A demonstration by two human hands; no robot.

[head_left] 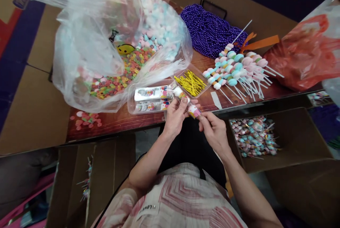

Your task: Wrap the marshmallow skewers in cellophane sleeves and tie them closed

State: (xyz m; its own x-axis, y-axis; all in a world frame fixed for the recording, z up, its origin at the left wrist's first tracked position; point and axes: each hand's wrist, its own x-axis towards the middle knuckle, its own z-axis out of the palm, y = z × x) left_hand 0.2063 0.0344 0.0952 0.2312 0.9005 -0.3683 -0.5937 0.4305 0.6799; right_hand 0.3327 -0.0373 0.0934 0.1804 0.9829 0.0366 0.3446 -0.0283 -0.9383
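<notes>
A candy skewer in a printed clear wrapper is held between my two hands just over the table's front edge. My left hand is closed around its middle, with the thumb on top. Fingertips of my right hand pinch its lower end; the stick there is hidden. Right behind my hands, a clear tray holds stacks of printed wrappers. Beside it, yellow twist ties lie in a second clear tray. Unwrapped candy skewers are piled on the table to the right.
A big plastic bag of marshmallows and gummy rings fills the table's left half. Purple bead strings lie behind. Loose candies sit at the left front edge. A cardboard box with wrapped skewers stands lower right; another box is lower left.
</notes>
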